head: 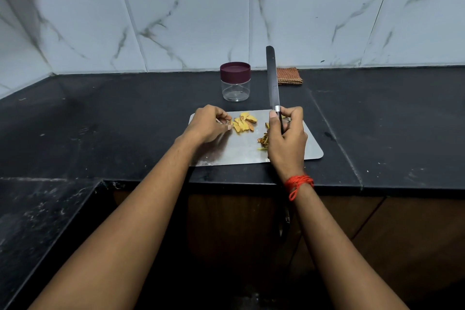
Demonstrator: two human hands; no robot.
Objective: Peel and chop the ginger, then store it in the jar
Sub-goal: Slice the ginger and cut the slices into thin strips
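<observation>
A steel cutting board point(239, 151) lies on the black counter. Yellow sliced ginger pieces point(243, 122) sit in a small heap near its far edge. A pile of brownish peels point(263, 140) lies beside my right hand. My right hand point(286, 138) grips the handle of a long knife point(272, 78), its blade pointing up and away. My left hand point(210, 123) hovers at the board's left end with curled fingers, pinching a small bit of ginger just left of the heap. A clear jar point(235, 82) with a maroon lid on stands behind the board.
A folded checked cloth point(289, 75) lies against the tiled wall behind the knife. The black counter point(113, 118) runs left into a corner and right past a seam. Wooden cabinet doors point(377, 234) are below the counter's front edge.
</observation>
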